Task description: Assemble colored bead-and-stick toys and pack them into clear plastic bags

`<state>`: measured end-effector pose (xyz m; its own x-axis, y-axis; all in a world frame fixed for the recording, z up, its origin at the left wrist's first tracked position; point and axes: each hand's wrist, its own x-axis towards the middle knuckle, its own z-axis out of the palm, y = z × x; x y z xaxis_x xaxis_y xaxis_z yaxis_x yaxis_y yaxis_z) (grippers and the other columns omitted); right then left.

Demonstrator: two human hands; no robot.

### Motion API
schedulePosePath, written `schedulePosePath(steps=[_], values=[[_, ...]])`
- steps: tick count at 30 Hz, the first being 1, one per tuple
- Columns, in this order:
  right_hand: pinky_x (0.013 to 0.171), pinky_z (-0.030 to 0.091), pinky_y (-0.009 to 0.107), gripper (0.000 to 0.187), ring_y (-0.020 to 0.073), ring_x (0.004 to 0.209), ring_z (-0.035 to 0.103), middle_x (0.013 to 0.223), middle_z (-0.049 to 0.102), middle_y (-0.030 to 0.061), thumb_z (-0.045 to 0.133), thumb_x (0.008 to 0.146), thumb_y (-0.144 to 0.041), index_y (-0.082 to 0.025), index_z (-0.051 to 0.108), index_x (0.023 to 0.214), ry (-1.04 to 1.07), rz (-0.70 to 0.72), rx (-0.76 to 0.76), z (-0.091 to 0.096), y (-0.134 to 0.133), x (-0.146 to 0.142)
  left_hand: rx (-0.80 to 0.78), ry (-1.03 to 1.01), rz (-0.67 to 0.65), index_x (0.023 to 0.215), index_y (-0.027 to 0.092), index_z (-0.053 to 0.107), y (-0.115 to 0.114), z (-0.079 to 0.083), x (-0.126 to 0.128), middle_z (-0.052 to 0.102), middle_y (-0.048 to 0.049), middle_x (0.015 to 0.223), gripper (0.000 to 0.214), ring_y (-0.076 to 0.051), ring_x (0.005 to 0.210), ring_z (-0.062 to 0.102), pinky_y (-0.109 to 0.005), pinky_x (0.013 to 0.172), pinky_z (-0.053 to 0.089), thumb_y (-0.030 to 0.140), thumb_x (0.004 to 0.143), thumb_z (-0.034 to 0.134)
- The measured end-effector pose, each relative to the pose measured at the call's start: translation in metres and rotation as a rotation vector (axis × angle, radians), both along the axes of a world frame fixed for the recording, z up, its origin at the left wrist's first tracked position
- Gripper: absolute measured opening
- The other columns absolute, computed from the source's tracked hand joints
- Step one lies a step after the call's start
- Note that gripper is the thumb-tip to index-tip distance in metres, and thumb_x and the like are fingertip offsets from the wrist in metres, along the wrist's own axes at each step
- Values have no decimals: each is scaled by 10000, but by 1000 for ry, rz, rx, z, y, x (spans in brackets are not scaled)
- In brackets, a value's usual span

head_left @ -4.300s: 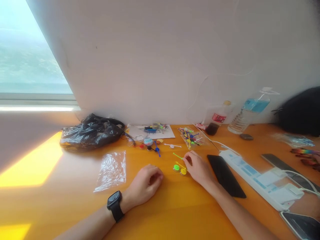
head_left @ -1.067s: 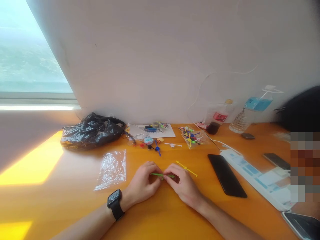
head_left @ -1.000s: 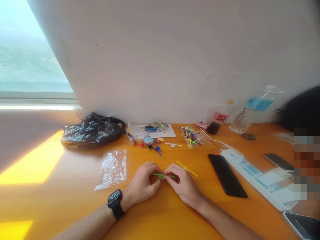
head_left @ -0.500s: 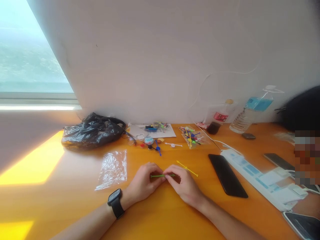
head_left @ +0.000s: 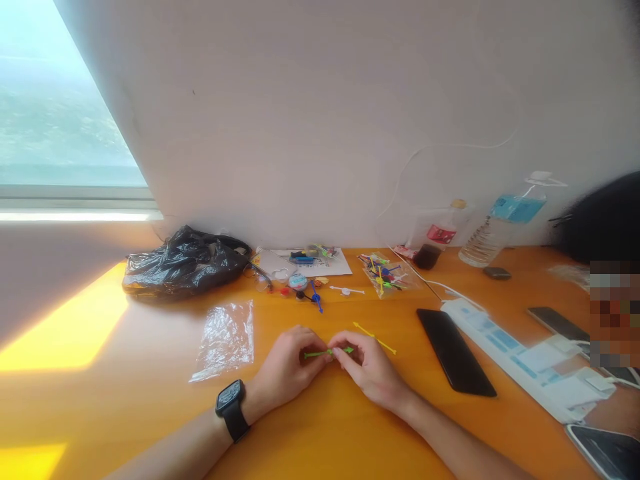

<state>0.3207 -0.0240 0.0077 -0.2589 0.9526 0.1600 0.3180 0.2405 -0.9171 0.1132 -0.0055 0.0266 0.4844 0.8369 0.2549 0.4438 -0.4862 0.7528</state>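
Between my two hands is a green plastic arrow spinner (head_left: 317, 354), its centre partly covered by fingertips. My left hand (head_left: 287, 360), with a black watch (head_left: 232, 408) on its wrist, pinches it from the left. From the other side, the thumb and fingers of my right hand (head_left: 370, 367) close on it near the middle, and the arrowhead shows past the thumb. A yellow arrow spinner (head_left: 384, 344) lies just behind my right hand. Farther back are a blue arrow spinner (head_left: 316, 297) and a white arrow spinner (head_left: 347, 291).
A clear plastic bag (head_left: 224, 340) lies left of my hands, with a black bag (head_left: 186, 263) behind it. A bag of colourful arrows (head_left: 384, 275) lies at the back. On the right are a black phone (head_left: 455, 350), a power strip (head_left: 500, 347), a cola bottle (head_left: 434, 245) and a water bottle (head_left: 493, 227).
The green arrow spinner has turned and tilted slightly, showing more of its arrowhead. My right thumb and fingers have shifted a little on it; both hands stay in nearly the same place.
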Motion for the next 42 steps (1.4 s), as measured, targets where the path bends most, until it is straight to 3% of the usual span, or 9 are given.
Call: schedulePosePath(steps=[6,13,20,31,42], values=[[744,502,289,151,191,828,667,896,720,27,576,986,-290,-216,706,967,-60,-22,25,0,-2,-1,38,-14,-15,927,227,764,0,0,1,740,-41,890,117,-192,829,635,-291,779,467,280,952,662],[756,505,284,154,184,829,667,886,715,35,632,957,-330,-190,695,941,-1,-6,-93,0,5,1,34,-32,-6,900,218,751,-1,3,1,745,-37,886,117,-187,828,643,-289,771,469,262,949,655],[651,461,261,138,153,698,617,764,676,14,637,945,-306,-176,668,910,16,21,-144,2,6,2,16,-35,-11,904,216,751,-3,6,1,744,-37,865,118,-184,798,643,-279,747,469,256,940,646],[702,473,279,178,164,765,606,825,651,12,595,974,-343,-191,657,906,-42,-22,-59,3,4,0,-27,-37,16,843,194,729,-2,8,2,726,-28,805,176,-163,732,629,-253,694,459,238,948,594],[691,470,275,163,155,728,612,784,643,0,641,936,-349,-188,627,914,8,-30,-124,-2,12,-2,-158,-86,37,866,187,767,7,3,6,762,-52,871,168,-194,802,675,-264,733,495,243,907,614]])
